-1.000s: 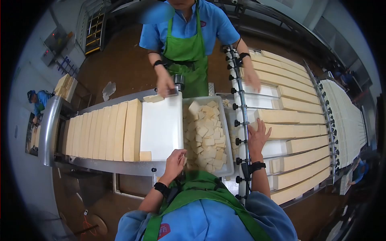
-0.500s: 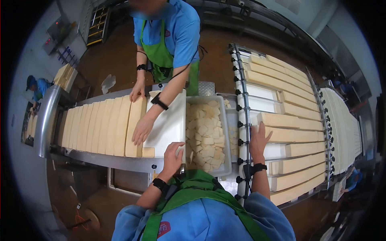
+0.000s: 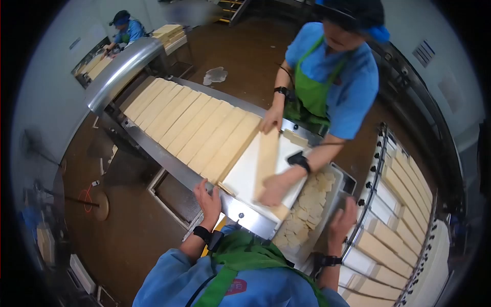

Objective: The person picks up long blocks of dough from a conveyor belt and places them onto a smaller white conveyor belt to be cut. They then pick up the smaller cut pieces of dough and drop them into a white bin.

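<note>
My left hand (image 3: 207, 203) is open, fingers spread, at the near metal edge of the belt table (image 3: 244, 212). Its fingertips are right by a small cream-coloured offcut (image 3: 226, 190) at the end of a row of long pale slabs (image 3: 189, 128). My right hand (image 3: 342, 222) is raised, open with nothing in it, between a bin of thin pale scraps (image 3: 307, 210) and the slabs on the right-hand conveyor (image 3: 387, 249). Across from me, a co-worker's two hands (image 3: 274, 190) are on a single slab (image 3: 267, 156) lying on the white surface.
A curved metal hood (image 3: 125, 71) stands over the belt's far end. Another person (image 3: 128, 31) works at the far left beside stacked slabs (image 3: 169, 33). Black knobs line the rail (image 3: 369, 187) of the right-hand conveyor. Below left is a round stand base (image 3: 97, 206).
My view has turned left. My left hand has reached the slab row's near end; my right hand has come away from the right conveyor's slabs. The co-worker's slab now lies apart from the row.
</note>
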A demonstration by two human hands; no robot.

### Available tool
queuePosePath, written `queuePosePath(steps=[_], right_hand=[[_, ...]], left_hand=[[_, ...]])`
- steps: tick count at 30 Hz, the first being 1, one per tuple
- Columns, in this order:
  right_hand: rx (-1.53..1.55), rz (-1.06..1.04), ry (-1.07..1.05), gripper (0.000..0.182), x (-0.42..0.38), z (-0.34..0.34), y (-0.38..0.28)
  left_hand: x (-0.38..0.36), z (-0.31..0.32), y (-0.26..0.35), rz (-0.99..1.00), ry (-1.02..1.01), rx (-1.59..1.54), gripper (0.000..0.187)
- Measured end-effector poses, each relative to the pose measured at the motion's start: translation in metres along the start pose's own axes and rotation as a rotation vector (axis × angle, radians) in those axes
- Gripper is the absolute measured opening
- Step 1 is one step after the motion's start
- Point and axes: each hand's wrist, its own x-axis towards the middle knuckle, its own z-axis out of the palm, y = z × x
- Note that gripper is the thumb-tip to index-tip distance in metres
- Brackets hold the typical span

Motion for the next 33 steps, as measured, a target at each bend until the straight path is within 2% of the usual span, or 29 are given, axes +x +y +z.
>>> queuePosePath(steps=[1, 2, 3, 4, 5, 7, 9, 12, 13, 16, 25, 33], right_hand=[[0.237, -0.127, -0.087, 0.041, 0.022, 0.026, -0.039], [0.473, -0.256, -0.178, 0.037, 0.051, 0.058, -0.085], [0.471, -0.307, -0.256, 0.036, 0.072, 0.072, -0.123], [0.469, -0.357, -0.334, 0.035, 0.094, 0.085, -0.156], [0.520, -0.394, -0.357, 0.040, 0.112, 0.111, -0.180], [0.517, -0.402, -0.383, 0.040, 0.137, 0.172, -0.204], [0.402, -0.386, -0.484, 0.044, 0.163, 0.227, -0.220], [0.271, -0.404, -0.480, 0.049, 0.191, 0.298, -0.226], [0.270, -0.404, -0.482, 0.049, 0.202, 0.308, -0.232], [-0.001, -0.358, -0.512, 0.052, 0.222, 0.332, -0.241], [0.007, -0.213, -0.432, 0.050, 0.222, 0.353, -0.242], [-0.112, -0.136, -0.503, 0.045, 0.227, 0.341, -0.240]], left_hand=[[-0.001, 0.001, -0.006, -0.009, 0.013, -0.005, 0.053], [0.007, 0.002, -0.011, 0.010, -0.007, 0.128, 0.060], [0.010, 0.005, -0.014, 0.037, -0.037, 0.264, 0.067], [0.017, 0.011, -0.017, 0.071, -0.033, 0.238, 0.077], [0.024, 0.013, -0.016, 0.068, -0.030, 0.234, 0.077], [0.037, 0.017, -0.013, 0.044, -0.091, 0.136, 0.079], [0.048, 0.020, -0.010, 0.054, -0.094, 0.145, 0.081], [0.059, 0.012, 0.006, 0.018, -0.192, 0.212, 0.081], [0.062, 0.010, 0.009, 0.016, -0.193, 0.211, 0.081], [0.062, 0.006, 0.013, 0.002, -0.268, 0.165, 0.081], [0.067, 0.006, 0.023, -0.080, -0.348, 0.217, 0.083], [0.065, 0.014, 0.031, -0.059, -0.335, 0.276, 0.083]])
